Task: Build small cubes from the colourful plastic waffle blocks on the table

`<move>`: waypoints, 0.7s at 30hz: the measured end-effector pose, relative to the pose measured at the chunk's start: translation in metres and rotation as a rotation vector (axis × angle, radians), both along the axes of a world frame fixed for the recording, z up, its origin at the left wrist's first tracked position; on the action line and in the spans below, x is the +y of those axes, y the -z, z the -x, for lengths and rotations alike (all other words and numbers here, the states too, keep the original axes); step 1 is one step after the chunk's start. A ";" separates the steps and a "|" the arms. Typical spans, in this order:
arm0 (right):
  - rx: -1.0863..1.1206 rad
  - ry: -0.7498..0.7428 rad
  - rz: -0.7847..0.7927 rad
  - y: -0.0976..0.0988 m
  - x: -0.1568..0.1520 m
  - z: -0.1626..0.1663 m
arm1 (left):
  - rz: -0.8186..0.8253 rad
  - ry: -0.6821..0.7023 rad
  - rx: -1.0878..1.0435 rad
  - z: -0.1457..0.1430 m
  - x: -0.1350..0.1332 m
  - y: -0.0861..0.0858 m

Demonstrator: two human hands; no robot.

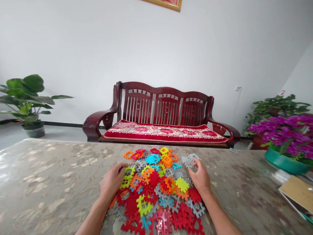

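A wide pile of plastic interlocking building pieces in red, orange, lime, blue and grey lies between my hands. My left hand (111,182) rests against the pile's left edge, beside a lime window-shaped piece (126,179), thumb and forefinger a little apart. At the upper right of the pile, my right hand (200,178) has its thumb and forefinger apart beside a grey piece (188,160); the fingertips seem to touch it. Near the middle are a blue piece (153,159) and a lime square piece (182,185). Neither hand's outer fingers show clearly.
The pieces lie on a table with a patterned clear cover (61,182). One grey piece (233,150) sits apart near the far edge. A teal pot of purple flowers (286,161) and a notebook (298,192) are at the right. A wooden bench (166,93) stands beyond.
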State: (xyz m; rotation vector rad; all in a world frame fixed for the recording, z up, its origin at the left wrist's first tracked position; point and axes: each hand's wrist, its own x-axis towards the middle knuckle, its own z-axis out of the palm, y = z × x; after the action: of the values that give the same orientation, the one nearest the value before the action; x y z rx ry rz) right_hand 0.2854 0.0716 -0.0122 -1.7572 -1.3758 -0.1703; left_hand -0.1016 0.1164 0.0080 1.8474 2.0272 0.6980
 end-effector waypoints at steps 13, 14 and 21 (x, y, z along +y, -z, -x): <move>-0.096 0.001 0.171 0.007 -0.012 -0.008 | 0.001 -0.002 -0.008 0.000 0.001 0.001; -0.097 -0.005 0.185 0.008 -0.012 -0.008 | 0.001 -0.003 -0.011 0.000 0.001 0.001; -0.130 -0.001 0.196 0.006 -0.012 -0.006 | -0.016 -0.008 -0.010 0.001 0.001 0.002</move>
State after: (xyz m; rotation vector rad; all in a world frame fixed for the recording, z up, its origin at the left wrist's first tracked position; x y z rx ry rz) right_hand 0.2913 0.0592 -0.0180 -1.9357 -1.5300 -0.1563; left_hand -0.1023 0.1176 0.0064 1.8426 2.0298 0.7264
